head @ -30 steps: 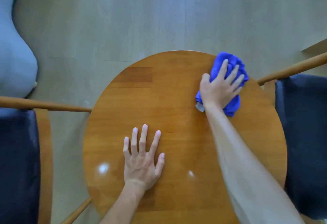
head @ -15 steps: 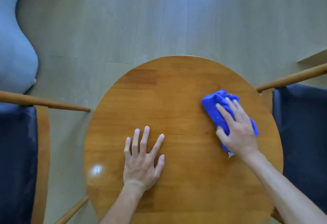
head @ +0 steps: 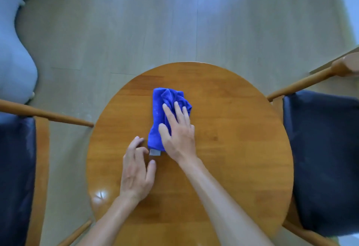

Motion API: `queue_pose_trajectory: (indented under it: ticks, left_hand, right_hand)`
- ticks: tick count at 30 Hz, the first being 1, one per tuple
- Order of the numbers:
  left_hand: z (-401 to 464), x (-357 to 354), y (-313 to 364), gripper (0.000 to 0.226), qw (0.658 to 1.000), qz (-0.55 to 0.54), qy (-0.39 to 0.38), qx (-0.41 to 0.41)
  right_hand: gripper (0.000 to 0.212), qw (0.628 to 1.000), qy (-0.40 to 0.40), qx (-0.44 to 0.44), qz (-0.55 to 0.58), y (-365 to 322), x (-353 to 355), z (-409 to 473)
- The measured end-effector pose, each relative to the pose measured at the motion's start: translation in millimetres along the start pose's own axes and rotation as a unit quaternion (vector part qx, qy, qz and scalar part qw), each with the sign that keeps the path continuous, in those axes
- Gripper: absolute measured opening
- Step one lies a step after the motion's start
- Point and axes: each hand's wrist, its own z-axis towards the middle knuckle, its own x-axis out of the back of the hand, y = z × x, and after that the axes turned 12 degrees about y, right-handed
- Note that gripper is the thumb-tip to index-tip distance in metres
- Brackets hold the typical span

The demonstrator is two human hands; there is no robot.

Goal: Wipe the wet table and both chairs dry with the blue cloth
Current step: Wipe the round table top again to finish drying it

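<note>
Pale wood floor (head: 120, 32) runs under everything, with a light blue sofa (head: 13, 51) at the far left. On it stands the round wooden table (head: 233, 148), flanked by two chairs with dark cushions: the left chair (head: 15, 168) and the right chair (head: 320, 158). Near the table's middle lies the blue cloth (head: 158, 117), bunched lengthwise, a small grey tag at its near end. The right hand (head: 178, 129) lies flat on the cloth, fingers straight and pressing it to the wood. The left hand (head: 136, 170) hovers just beside the tag, fingers loosely curled, holding nothing. Wiping the tabletop looks to be the step in hand; a glossy patch shows at the near left edge. Next, the cloth likely needs sweeping toward that patch, then carrying to the chairs.
</note>
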Motion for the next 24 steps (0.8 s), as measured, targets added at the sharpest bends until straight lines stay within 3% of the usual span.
queue_pose_trajectory:
  ticks: [2,4,6,8,13,19,24]
  left_hand:
    - [18,9,2,0.035,0.999,-0.013,0.041,0.034]
    - [43,7,11,0.052,0.998,0.046,0.045,0.002]
    - [67,-6,28,0.071,0.99,0.137,0.009,-0.045]
    - [83,-30,44,0.081,0.978,0.192,-0.039,-0.068]
    - [78,-74,78,0.067,0.967,0.234,-0.04,-0.088]
    - [36,-98,111,0.063,0.955,0.187,-0.087,-0.215]
    - [73,-51,57,0.057,0.931,0.177,-0.112,-0.298]
  right_hand:
    - [0.057,0.999,0.046,-0.004,-0.01,38,30,-8]
    - [0.057,0.989,0.09,-0.065,-0.097,87,56,-21]
    - [0.059,0.975,0.092,-0.119,-0.166,125,72,-38]
    - [0.059,0.967,0.099,-0.11,-0.208,147,72,-55]
    - [0.056,0.962,0.152,-0.072,-0.214,163,59,-61]
    - [0.054,0.959,0.184,-0.068,-0.205,169,53,-61]
    - [0.054,0.957,0.198,-0.063,-0.204,171,53,-59]
